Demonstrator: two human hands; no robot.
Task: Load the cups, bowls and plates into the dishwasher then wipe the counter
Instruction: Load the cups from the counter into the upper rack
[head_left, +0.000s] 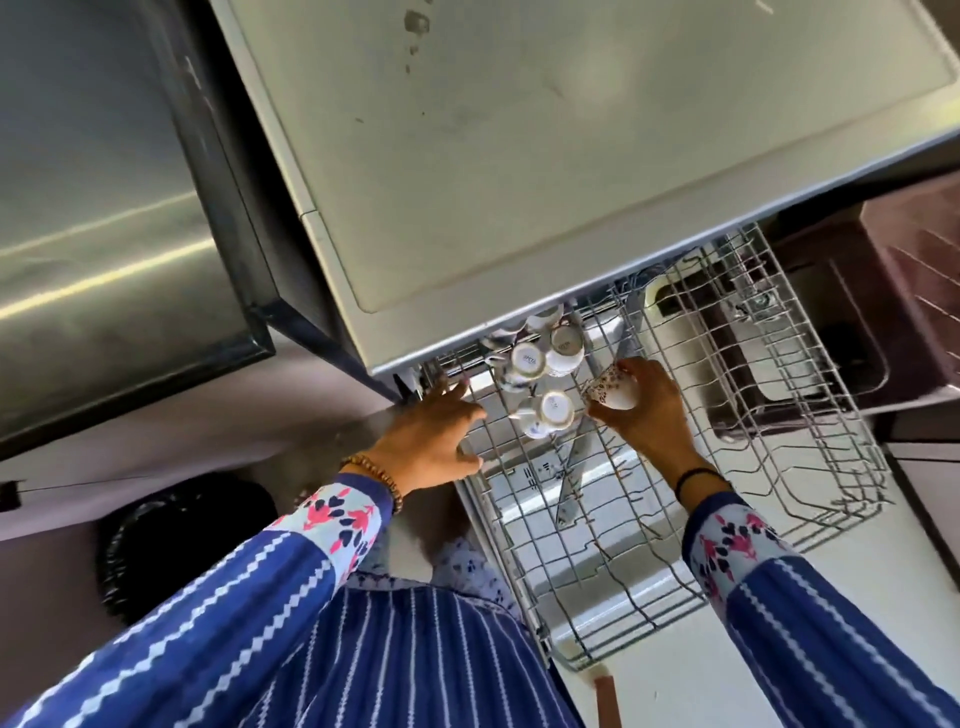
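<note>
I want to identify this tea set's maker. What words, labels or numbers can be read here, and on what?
Nothing is legible.
Base stamp of the near upturned cup: blurred.
Base stamps of two rear cups: blurred.
Held cup in the right hand: pattern only.
Dark marks on the dishwasher door: too small.

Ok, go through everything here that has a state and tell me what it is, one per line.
rack: pulled out of the dishwasher.
loaded cups: upside down, clustered at the rack's back left.
patterned cup: tilted, held over the rack.
right hand: grips the patterned cup.
left hand: fingers spread, holding nothing, at the rack's left edge.
</note>
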